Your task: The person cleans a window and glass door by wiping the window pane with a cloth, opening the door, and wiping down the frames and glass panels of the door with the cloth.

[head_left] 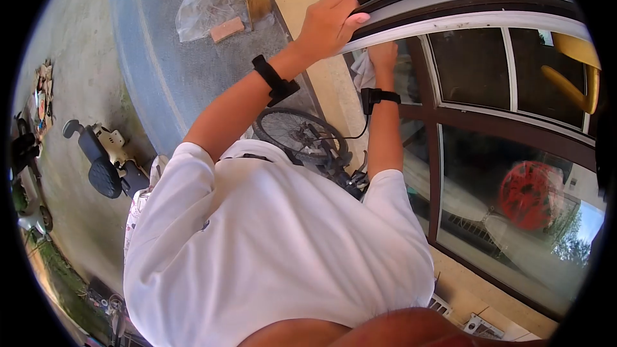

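My left hand (331, 24) is up at the end of the window frame (463, 22), its fingers bent over the edge and its thumb along it. Just below and to the right, my right hand (384, 56) is closed round a crumpled white cloth (364, 71), close to the glass and brown frame (421, 77). Part of the cloth is hidden by the hand. Each wrist wears a black strap.
A bicycle (299, 133) stands below my arms. Beyond it on the ground lie a brick (227, 29), clear plastic sheeting (196, 0) and a broom (259, 1). A scooter (106, 157) is at the left. A yellow object (572, 74) is at the upper right.
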`<state>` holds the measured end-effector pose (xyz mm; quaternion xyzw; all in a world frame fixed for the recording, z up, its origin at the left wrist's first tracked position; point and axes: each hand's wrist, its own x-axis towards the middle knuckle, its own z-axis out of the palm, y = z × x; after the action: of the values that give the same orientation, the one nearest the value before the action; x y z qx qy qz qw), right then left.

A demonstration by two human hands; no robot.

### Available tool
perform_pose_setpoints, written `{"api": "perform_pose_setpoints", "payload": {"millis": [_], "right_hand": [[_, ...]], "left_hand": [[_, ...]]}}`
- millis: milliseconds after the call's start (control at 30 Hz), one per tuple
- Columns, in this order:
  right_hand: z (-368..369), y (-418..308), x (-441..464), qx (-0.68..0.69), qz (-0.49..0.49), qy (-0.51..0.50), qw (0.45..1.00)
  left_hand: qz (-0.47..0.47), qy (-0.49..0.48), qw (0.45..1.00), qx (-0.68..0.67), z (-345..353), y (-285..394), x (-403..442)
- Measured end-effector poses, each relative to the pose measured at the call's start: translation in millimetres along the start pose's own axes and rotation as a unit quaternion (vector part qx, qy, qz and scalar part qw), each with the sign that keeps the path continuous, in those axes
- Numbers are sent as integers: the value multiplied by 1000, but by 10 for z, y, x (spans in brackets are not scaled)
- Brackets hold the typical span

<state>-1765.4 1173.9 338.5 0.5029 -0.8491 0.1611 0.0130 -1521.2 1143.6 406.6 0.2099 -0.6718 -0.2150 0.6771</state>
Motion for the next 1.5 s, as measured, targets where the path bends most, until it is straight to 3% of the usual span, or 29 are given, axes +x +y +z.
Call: {"api": "perform_pose_setpoints", "payload": {"millis": [100,467,533,600,667,867,1233,1300,1433,1500], "right_hand": [[-167,-94,41,8,38,9,999],[71,655,1032,4,129,48,990],[-36,537,992,13,187,23,982],[34,594,894,30,133,54,989],[-178,233,520,0,121,-7,993],[-3,52,67,13,50,14,999],[18,452,673,24,97,41,994],[14,618,850,-32,141,4,989],[-25,849,1190,-12,175,-9,984],[-57,944,1384,6,170,-15,985]], "left_hand": [[-14,3,1000,-6,-6,1,1],[-17,12,1000,8,21,30,-13],[-14,11,1000,17,9,37,12],[-23,11,1000,-4,10,55,-3],[-22,7,1000,-7,13,26,-10],[-26,11,999,-17,20,21,0],[-33,22,999,1,61,38,-24],[-32,31,999,-12,86,41,-31],[9,36,999,19,170,-81,-82],[-14,22,999,30,158,-107,-126]]}}
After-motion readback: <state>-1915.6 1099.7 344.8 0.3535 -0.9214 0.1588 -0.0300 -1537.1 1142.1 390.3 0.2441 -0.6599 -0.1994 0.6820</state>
